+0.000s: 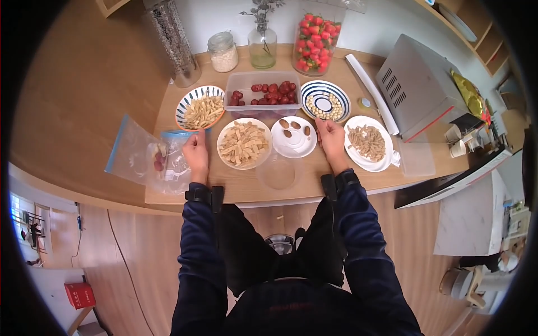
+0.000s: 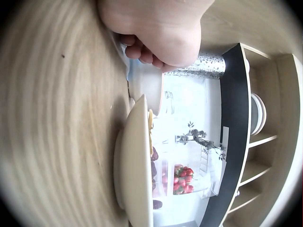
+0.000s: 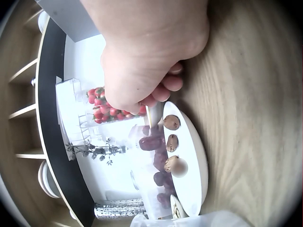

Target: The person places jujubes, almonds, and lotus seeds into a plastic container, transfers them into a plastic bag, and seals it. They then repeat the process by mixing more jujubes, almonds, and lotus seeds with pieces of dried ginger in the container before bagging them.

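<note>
In the head view my left hand (image 1: 195,154) rests over the right edge of a blue-topped zip bag (image 1: 175,157), fingers loosely curled. The left wrist view shows that hand (image 2: 156,33) beside a cream bowl (image 2: 135,165) of pale dried strips. My right hand (image 1: 333,144) lies on the table between a white plate (image 1: 292,150) of several brown nuts and a plate of light-brown pieces (image 1: 367,143). Its fingertips are near the blue-striped plate (image 1: 342,92) of pale round seeds. In the right wrist view, the right hand (image 3: 147,52) has loosely curled fingers.
Behind stand a box of red dates (image 1: 274,95), a patterned bowl of strips (image 1: 202,109), a jar (image 1: 223,51), a vase (image 1: 262,49) and a strawberry container (image 1: 318,42). A clear tub (image 1: 280,172) sits at the front. A grey appliance (image 1: 417,78) fills the right.
</note>
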The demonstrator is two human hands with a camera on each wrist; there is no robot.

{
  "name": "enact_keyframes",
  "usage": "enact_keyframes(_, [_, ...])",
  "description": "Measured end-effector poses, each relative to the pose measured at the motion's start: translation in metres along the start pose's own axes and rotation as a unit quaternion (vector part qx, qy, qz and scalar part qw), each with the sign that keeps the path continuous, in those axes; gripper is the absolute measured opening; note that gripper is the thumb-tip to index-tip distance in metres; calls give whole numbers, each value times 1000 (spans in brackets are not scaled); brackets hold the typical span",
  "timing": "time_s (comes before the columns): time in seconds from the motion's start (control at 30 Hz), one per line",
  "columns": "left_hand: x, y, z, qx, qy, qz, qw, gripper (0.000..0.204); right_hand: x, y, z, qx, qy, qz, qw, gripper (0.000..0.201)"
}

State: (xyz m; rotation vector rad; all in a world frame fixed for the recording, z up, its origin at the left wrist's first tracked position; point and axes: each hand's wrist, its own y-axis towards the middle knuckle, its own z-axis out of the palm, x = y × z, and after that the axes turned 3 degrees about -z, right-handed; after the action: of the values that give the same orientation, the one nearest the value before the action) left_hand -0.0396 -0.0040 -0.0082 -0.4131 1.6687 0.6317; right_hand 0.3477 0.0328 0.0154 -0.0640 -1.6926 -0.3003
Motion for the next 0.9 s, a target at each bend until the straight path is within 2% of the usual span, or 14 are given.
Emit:
enact_keyframes(0.1, [3, 1, 0, -8, 24, 1, 1000, 51, 1, -2, 2, -1, -7, -25, 1000, 40])
enact_keyframes(0.27, [-1, -1, -1, -5, 44, -3, 999, 49, 1, 0, 0, 3, -10, 2, 1000, 40])
enact_keyframes(0.7, [2, 0, 0, -6, 56, 5, 998, 45, -1, 0, 0, 10, 5, 6, 1000, 41])
enact_keyframes(0.9, [-21, -19, 4, 1, 69, 128, 989, 30, -2, 1, -1, 11, 0, -1, 1000, 40])
